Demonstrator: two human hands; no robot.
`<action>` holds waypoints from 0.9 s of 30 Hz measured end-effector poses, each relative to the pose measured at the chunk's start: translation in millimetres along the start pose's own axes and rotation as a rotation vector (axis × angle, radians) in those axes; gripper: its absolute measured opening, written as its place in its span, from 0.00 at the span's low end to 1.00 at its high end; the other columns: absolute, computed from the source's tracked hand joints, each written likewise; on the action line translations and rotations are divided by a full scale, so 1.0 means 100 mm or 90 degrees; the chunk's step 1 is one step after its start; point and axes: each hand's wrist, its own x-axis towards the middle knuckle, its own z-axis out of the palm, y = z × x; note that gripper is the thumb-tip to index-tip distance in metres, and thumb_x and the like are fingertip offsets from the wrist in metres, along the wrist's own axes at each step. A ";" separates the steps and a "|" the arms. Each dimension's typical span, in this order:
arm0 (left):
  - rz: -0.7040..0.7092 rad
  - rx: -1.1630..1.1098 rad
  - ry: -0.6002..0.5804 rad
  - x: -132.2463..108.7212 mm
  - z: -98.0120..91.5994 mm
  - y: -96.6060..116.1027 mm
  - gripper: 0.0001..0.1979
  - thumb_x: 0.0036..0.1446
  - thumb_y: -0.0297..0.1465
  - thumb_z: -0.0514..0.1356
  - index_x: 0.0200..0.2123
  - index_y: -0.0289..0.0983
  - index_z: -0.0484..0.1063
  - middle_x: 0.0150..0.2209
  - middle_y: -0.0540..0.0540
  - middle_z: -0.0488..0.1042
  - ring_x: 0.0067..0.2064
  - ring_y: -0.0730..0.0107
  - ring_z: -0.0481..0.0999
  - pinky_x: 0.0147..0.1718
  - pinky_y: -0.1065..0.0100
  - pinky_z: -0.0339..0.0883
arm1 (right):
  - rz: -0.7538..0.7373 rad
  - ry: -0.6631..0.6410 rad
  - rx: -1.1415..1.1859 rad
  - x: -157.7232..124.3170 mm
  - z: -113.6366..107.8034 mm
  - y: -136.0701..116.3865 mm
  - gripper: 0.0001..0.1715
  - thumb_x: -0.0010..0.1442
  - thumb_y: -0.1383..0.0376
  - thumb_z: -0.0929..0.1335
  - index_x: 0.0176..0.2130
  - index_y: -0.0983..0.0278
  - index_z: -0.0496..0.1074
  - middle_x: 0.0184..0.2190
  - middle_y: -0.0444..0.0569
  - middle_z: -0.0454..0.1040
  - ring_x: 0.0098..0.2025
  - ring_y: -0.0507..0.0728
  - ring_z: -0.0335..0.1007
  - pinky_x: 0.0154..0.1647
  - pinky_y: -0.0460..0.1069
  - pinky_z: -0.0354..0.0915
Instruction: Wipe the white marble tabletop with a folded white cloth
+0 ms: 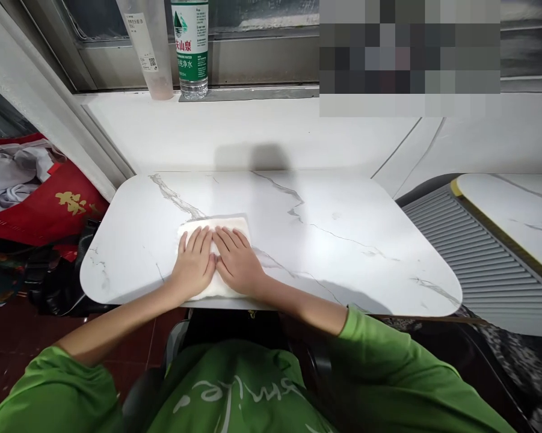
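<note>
At the near edge of the white marble-veined bench [343,240], toward seven o'clock of its top, lies the folded white cloth [216,224], squared to that edge. The left hand [194,264] and right hand [237,261] rest palm-down on it side by side, thumbs touching. Each grip is wide and flat, fingers stretched toward twelve o'clock and closing on nothing.

The work looks like pressing the fold flat. To do it well, I judge the weight should be spread evenly over both palms and worked from the middle outward. That way the layers neither creep on the smooth stone nor slip over the near edge.

No object touches the cloth or crowds the hands. Off the bench at nine o'clock sits a red bag with gold print [58,204]. At three o'clock there is a grey ribbed panel [469,252]. Farther off, at twelve o'clock, runs the white window ledge [252,132]. At its eleven o'clock end stands a clear water bottle with green label [189,48], and just beside it leans a frosted plastic tube [147,48], both well apart from the hands.
</note>
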 end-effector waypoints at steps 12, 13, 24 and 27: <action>-0.019 -0.019 -0.004 0.53 0.09 -0.09 0.26 0.65 0.30 0.43 0.64 0.29 0.58 0.66 0.33 0.62 0.69 0.51 0.56 0.68 0.45 0.45 | 0.000 -0.004 0.009 0.36 0.07 0.43 0.31 0.61 0.67 0.58 0.61 0.76 0.65 0.61 0.63 0.67 0.63 0.66 0.59 0.67 0.63 0.51; -0.021 -0.021 -0.003 0.65 0.11 -0.14 0.26 0.65 0.30 0.44 0.64 0.30 0.58 0.66 0.33 0.62 0.69 0.52 0.56 0.68 0.45 0.45 | 0.003 -0.004 0.006 0.45 0.09 0.52 0.31 0.61 0.67 0.58 0.61 0.75 0.65 0.61 0.63 0.67 0.63 0.66 0.59 0.66 0.63 0.51; -0.023 -0.070 0.010 2.02 0.30 -0.54 0.25 0.61 0.26 0.45 0.61 0.31 0.62 0.65 0.37 0.63 0.67 0.58 0.59 0.67 0.53 0.46 | 0.098 0.000 -0.041 1.40 0.18 1.39 0.30 0.62 0.70 0.57 0.61 0.75 0.66 0.61 0.60 0.67 0.62 0.65 0.60 0.65 0.57 0.50; -0.023 -0.073 0.012 2.12 0.31 -0.56 0.25 0.61 0.26 0.45 0.61 0.30 0.63 0.65 0.37 0.64 0.66 0.58 0.60 0.67 0.54 0.46 | 0.111 -0.004 -0.042 1.46 0.18 1.45 0.30 0.62 0.70 0.56 0.61 0.74 0.65 0.62 0.60 0.67 0.63 0.64 0.60 0.65 0.57 0.51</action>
